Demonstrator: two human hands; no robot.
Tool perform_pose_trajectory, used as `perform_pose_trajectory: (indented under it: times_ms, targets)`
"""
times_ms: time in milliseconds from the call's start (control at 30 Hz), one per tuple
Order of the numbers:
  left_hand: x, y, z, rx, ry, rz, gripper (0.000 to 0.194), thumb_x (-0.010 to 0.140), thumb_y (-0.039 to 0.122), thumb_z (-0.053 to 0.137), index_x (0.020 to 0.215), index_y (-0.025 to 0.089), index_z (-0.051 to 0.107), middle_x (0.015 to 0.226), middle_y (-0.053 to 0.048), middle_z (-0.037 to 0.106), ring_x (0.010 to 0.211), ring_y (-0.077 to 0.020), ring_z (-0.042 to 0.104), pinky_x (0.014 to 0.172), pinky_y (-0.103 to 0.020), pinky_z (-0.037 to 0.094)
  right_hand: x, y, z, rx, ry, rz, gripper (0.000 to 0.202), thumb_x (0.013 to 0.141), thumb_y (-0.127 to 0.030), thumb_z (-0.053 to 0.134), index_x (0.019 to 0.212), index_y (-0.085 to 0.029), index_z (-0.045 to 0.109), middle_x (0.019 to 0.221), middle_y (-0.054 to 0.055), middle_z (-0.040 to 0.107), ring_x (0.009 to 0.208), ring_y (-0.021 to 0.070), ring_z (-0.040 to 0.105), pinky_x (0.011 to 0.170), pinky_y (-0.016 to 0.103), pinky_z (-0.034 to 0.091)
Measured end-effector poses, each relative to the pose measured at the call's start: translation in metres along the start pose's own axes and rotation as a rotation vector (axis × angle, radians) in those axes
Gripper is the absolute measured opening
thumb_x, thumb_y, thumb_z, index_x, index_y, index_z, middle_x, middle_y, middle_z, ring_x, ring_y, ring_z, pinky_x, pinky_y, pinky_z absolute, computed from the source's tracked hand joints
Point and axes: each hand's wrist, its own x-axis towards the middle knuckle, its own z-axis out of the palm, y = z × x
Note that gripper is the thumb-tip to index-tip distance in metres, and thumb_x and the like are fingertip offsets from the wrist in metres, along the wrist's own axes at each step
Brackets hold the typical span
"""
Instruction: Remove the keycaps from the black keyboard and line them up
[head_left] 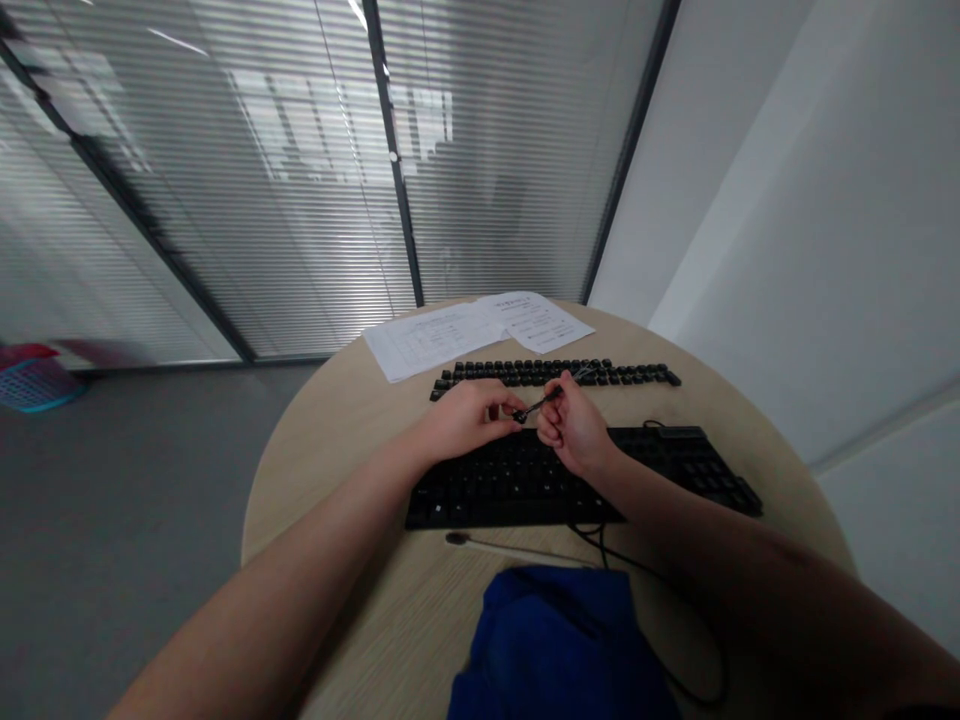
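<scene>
In the head view, my left hand point(480, 412) pinches a small black keycap point(519, 416) between thumb and fingertips, above the back edge of a black keyboard point(517, 480). Facing it, my right hand point(574, 425) is closed around a thin black brush-like tool point(538, 404). The tool's slim end points down and left, meeting the keycap or very close to it. Thin wire loops point(585, 372) show beyond my right fingers; whether they belong to the tool I cannot tell. Behind both hands, loose black keycaps point(517, 368) lie in rows.
Printed sheets point(439, 338) lie at the back of the round wooden table point(322, 440). In front of the keyboard are a toothbrush point(510, 549), a blue cloth point(562, 640) and a black cable point(660, 578). A blue basket point(37, 385) stands on the floor at left.
</scene>
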Motion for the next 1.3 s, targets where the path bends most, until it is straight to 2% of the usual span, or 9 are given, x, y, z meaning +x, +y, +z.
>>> perform_pose_trajectory:
  times_ms: [267, 400, 600, 733, 833, 967, 1067, 1200, 1300]
  targets:
    - [-0.003, -0.016, -0.006, -0.047, 0.1, -0.038, 0.012, 0.082, 0.028, 0.069, 0.09, 0.019, 0.071, 0.081, -0.001, 0.067, 0.072, -0.0137, 0.06, 0.066, -0.026, 0.046, 0.001, 0.001, 0.0, 0.028, 0.061, -0.026, 0.035, 0.092, -0.054, 0.051, 0.08, -0.022, 0.049, 0.046, -0.01, 0.039, 0.031, 0.0054, 0.029, 0.032, 0.015, 0.014]
    - [-0.006, -0.035, -0.014, -0.087, 0.25, -0.137, 0.019, 0.081, 0.034, 0.069, 0.094, 0.02, 0.069, 0.079, 0.0, 0.067, 0.07, -0.0139, 0.06, 0.064, -0.026, 0.047, 0.003, 0.0, 0.0, 0.054, 0.106, -0.039, 0.033, 0.094, -0.052, 0.048, 0.078, -0.022, 0.048, 0.044, -0.01, 0.036, 0.031, 0.0057, 0.027, 0.032, 0.015, 0.013]
    - [-0.009, -0.055, -0.013, -0.03, 0.422, -0.224, 0.013, 0.081, 0.025, 0.063, 0.093, 0.019, 0.064, 0.076, 0.001, 0.065, 0.066, -0.0132, 0.058, 0.062, -0.026, 0.047, 0.004, 0.003, 0.002, 0.024, 0.085, -0.142, 0.031, 0.089, -0.051, 0.053, 0.078, -0.022, 0.048, 0.045, -0.011, 0.04, 0.031, 0.0056, 0.029, 0.032, 0.016, 0.013]
    - [-0.01, -0.059, -0.01, 0.035, 0.402, -0.234, 0.01, 0.078, 0.021, 0.065, 0.086, 0.02, 0.059, 0.08, 0.001, 0.066, 0.069, -0.0131, 0.059, 0.065, -0.026, 0.048, 0.006, 0.005, 0.002, -0.005, 0.085, -0.176, 0.033, 0.086, -0.054, 0.055, 0.079, -0.022, 0.048, 0.046, -0.011, 0.041, 0.031, 0.0052, 0.03, 0.033, 0.016, 0.013]
    - [-0.011, -0.061, -0.008, 0.082, 0.365, -0.249, 0.017, 0.078, 0.027, 0.069, 0.078, 0.021, 0.053, 0.078, 0.002, 0.065, 0.067, -0.0132, 0.058, 0.064, -0.026, 0.045, 0.006, 0.006, 0.001, -0.022, 0.093, -0.184, 0.033, 0.084, -0.055, 0.055, 0.079, -0.022, 0.048, 0.047, -0.011, 0.041, 0.032, 0.0052, 0.03, 0.033, 0.016, 0.014]
    - [-0.011, -0.061, -0.007, 0.137, 0.324, -0.251, 0.026, 0.078, 0.033, 0.071, 0.071, 0.021, 0.048, 0.066, 0.005, 0.056, 0.062, -0.013, 0.052, 0.06, -0.025, 0.038, 0.006, 0.006, 0.002, -0.037, 0.104, -0.188, 0.032, 0.084, -0.053, 0.054, 0.079, -0.023, 0.048, 0.046, -0.011, 0.041, 0.032, 0.0054, 0.031, 0.033, 0.016, 0.015]
    - [-0.011, -0.06, -0.009, 0.189, 0.29, -0.207, 0.03, 0.078, 0.029, 0.068, 0.064, 0.021, 0.043, 0.064, 0.004, 0.051, 0.062, -0.0134, 0.049, 0.059, -0.026, 0.035, 0.007, 0.006, 0.003, -0.06, 0.127, -0.232, 0.028, 0.083, -0.051, 0.053, 0.079, -0.023, 0.048, 0.047, -0.011, 0.043, 0.032, 0.0055, 0.032, 0.033, 0.016, 0.015]
    - [-0.01, -0.06, -0.01, 0.206, 0.267, -0.174, 0.029, 0.077, 0.024, 0.066, 0.063, 0.021, 0.041, 0.068, 0.003, 0.05, 0.064, -0.014, 0.048, 0.061, -0.026, 0.034, 0.008, 0.007, 0.004, -0.07, 0.134, -0.276, 0.025, 0.083, -0.048, 0.052, 0.08, -0.023, 0.048, 0.048, -0.011, 0.044, 0.032, 0.0056, 0.032, 0.033, 0.016, 0.016]
    - [-0.01, -0.061, -0.008, 0.19, 0.27, -0.171, 0.03, 0.077, 0.027, 0.067, 0.065, 0.021, 0.04, 0.068, 0.003, 0.05, 0.064, -0.0142, 0.047, 0.061, -0.026, 0.034, 0.008, 0.007, 0.004, -0.069, 0.137, -0.27, 0.025, 0.081, -0.047, 0.054, 0.08, -0.023, 0.048, 0.049, -0.011, 0.044, 0.033, 0.0056, 0.033, 0.033, 0.016, 0.016]
